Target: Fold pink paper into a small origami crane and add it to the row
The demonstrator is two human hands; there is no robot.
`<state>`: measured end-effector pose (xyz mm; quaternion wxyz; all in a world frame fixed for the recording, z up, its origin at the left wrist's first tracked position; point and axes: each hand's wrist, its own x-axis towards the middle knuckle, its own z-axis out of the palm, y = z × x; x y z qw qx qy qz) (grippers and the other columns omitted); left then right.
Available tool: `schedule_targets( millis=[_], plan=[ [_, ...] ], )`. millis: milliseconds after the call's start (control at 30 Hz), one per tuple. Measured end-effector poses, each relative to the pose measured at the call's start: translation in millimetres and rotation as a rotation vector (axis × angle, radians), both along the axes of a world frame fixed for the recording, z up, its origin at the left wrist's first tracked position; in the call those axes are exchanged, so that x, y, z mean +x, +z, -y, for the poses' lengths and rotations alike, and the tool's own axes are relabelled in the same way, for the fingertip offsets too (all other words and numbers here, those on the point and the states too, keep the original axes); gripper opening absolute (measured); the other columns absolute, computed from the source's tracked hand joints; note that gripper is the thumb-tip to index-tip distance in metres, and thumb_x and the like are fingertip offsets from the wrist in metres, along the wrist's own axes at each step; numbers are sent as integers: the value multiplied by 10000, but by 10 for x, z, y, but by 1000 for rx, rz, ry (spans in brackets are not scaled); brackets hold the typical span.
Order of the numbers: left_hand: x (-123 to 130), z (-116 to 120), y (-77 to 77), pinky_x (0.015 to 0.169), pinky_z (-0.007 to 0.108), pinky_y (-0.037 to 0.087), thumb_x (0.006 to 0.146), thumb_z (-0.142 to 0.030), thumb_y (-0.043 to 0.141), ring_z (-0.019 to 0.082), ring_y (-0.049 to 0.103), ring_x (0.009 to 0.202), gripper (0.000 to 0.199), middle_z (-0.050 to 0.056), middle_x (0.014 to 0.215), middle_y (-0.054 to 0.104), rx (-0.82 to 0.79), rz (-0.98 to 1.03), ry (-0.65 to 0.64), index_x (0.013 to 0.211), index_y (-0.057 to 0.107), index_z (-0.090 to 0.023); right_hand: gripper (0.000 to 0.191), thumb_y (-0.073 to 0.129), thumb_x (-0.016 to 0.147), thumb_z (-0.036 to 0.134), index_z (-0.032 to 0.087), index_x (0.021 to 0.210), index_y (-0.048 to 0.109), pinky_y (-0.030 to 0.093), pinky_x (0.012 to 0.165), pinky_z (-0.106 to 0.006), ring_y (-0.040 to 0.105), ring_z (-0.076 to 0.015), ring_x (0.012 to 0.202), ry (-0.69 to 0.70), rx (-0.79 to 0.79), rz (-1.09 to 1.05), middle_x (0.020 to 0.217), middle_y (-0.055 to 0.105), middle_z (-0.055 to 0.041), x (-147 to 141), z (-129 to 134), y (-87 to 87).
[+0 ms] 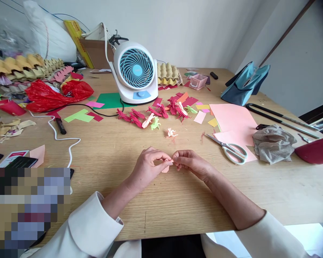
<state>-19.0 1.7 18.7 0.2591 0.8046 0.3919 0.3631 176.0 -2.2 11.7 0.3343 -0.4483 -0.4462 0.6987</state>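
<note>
A small piece of folded pink paper (165, 169) is pinched between my two hands, just above the near middle of the table. My left hand (153, 161) grips it between thumb and fingers. The fingertips of my right hand (190, 162) close on its right end, and most of the paper is hidden behind the fingers. Beyond my hands sits one pale pink folded paper figure (171, 133). Farther back lies a cluster of similar folded figures (134, 117) in red, pink and light green.
White-handled scissors (234, 153) lie on pink paper sheets (234, 120) to the right, beside a crumpled grey cloth (274, 143). A white fan (137, 71) stands at the back. A white cable (70, 143), a black marker (60, 126) and a red plastic bag (56, 95) are on the left.
</note>
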Motion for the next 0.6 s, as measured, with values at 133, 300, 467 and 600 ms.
schedule_targets(
  millis=[133, 300, 467, 600],
  plan=[
    [3, 10, 4, 780, 320, 428, 873, -255, 679, 165, 566, 738, 97, -33, 700, 725, 24, -23, -7, 787, 721, -238, 304, 796, 644, 421, 153, 717, 673, 407, 622, -250, 504, -92, 588, 1, -4, -3, 664, 588, 14, 3, -3, -2],
    [13, 40, 47, 772, 330, 402, 883, -255, 668, 180, 543, 781, 100, -15, 747, 730, 142, -110, 25, 800, 719, -234, 296, 792, 648, 414, 151, 715, 675, 409, 623, -256, 506, -95, 586, 2, -6, -8, 656, 591, 12, 9, -7, -10],
    [15, 55, 69, 779, 340, 380, 900, -259, 649, 179, 540, 793, 126, -17, 767, 730, 241, -184, 25, 788, 704, -234, 305, 798, 641, 424, 152, 708, 676, 414, 612, -246, 500, -90, 576, 13, -2, -3, 641, 585, 18, 17, -8, -12],
    [15, 54, 56, 781, 350, 371, 908, -249, 636, 182, 532, 799, 137, -16, 780, 727, 261, -211, 19, 785, 695, -232, 313, 809, 638, 432, 159, 690, 666, 427, 601, -246, 511, -91, 563, 16, 15, 28, 623, 587, 24, 20, -17, -12]
  ],
)
